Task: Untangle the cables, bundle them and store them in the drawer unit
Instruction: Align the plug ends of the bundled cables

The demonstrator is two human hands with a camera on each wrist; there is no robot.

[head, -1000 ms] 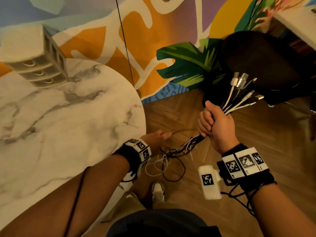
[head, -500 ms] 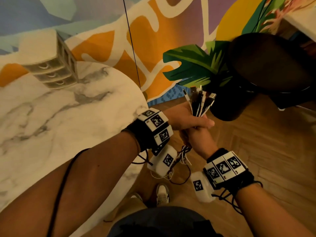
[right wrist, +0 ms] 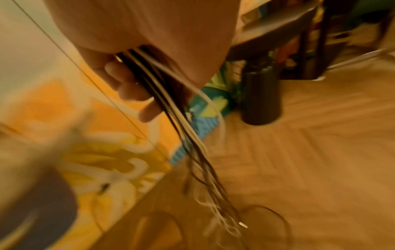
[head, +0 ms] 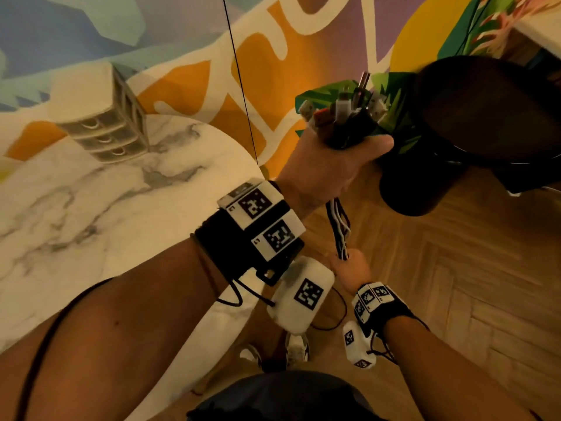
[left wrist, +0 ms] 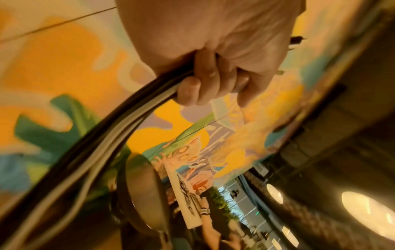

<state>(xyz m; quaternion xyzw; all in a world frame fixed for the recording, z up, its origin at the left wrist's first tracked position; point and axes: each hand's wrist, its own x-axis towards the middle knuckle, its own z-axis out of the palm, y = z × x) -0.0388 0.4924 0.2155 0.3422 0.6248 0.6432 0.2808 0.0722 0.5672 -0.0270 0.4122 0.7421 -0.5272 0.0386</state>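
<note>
A bundle of black and white cables (head: 339,229) hangs in the air beside the table. My left hand (head: 340,153) is raised and grips the bundle just below its plug ends (head: 349,107), which stick up out of the fist. In the left wrist view the fingers (left wrist: 205,79) curl round the cables (left wrist: 107,135). My right hand (head: 349,264) grips the same cables lower down. In the right wrist view its fingers (right wrist: 128,82) wrap the strands (right wrist: 192,143), whose loose ends trail blurred toward the floor. The small drawer unit (head: 100,117) stands on the marble table (head: 91,214), drawers shut.
A dark round stool or side table (head: 485,117) and a black cylinder (head: 416,192) stand right of the hands. A thin black cord (head: 239,80) hangs in front of the painted wall. The wooden floor (head: 455,284) lies below, with my shoes (head: 297,347) by the table edge.
The left hand took over the plug end of the bundle and lifted it high. The right hand moved down the cables, which now hang straight between both hands.
</note>
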